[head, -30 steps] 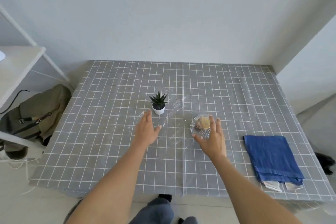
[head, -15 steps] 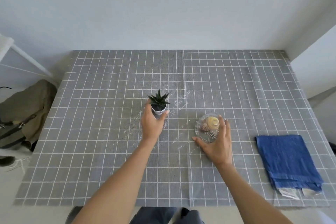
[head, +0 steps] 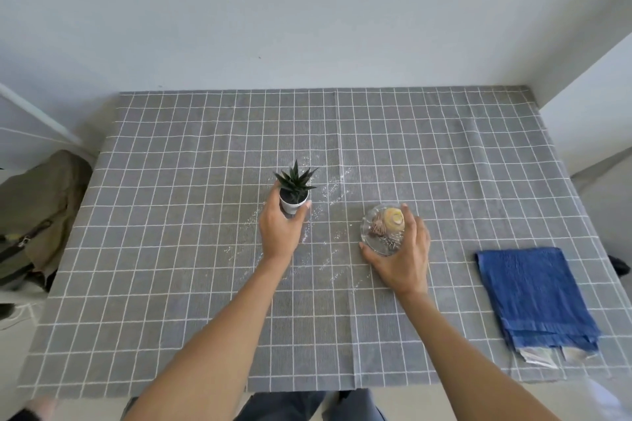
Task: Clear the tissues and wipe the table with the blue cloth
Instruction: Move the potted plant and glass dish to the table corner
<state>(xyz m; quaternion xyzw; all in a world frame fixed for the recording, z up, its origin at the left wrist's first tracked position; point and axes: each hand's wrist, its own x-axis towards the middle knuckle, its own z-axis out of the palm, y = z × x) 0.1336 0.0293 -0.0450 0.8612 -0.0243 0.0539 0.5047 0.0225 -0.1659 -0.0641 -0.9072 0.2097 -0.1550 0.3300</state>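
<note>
- Nearest, a folded blue cloth (head: pixel 535 297) is laid on the table (head: pixel 171 301), well to the right of the glass dish (head: pixel 383 229).
- That dish is gripped by the right hand (head: pixel 402 258).
- Left of the dish, the plant pot (head: pixel 293 203) is clasped by the left hand (head: pixel 282 229).
- White crumbs (head: pixel 328 190) are scattered between them.
</note>
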